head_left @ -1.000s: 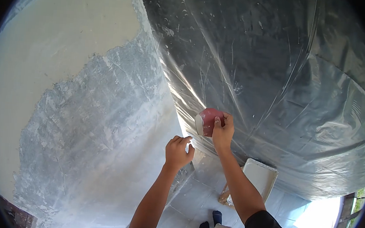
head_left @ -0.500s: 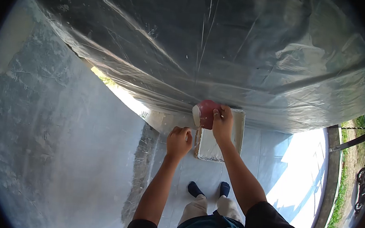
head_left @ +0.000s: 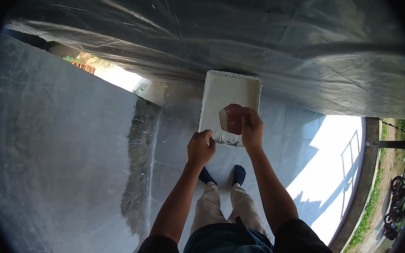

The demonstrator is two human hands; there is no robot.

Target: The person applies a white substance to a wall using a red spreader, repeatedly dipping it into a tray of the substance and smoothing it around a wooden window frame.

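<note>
My right hand (head_left: 253,129) pinches the edge of a reddish, flat putty spreader (head_left: 233,119) between thumb and fingers. Pale residue coats the spreader's left edge. In this view it overlaps a white rectangular tray (head_left: 232,87), smeared inside with whitish material and dark-streaked along its near edge. Beside the tray's near left corner is my left hand (head_left: 201,148), its fingers curled in toward the thumb. What those fingers hold, if anything, I cannot tell.
Dark plastic sheeting (head_left: 209,46) hangs across the front. On the left stands a grey plastered wall (head_left: 67,149) with a rough dark strip (head_left: 138,164) along its base. Grey tiles (head_left: 177,146) cover the floor; bright sunlight (head_left: 333,156) falls at right, with motorbikes (head_left: 397,199) outside.
The view has shifted, so the tray sits higher and further left. The spreader has come back from beside the sheeting and now appears over the tray's near half. My left hand overlaps the tray's near corner.
</note>
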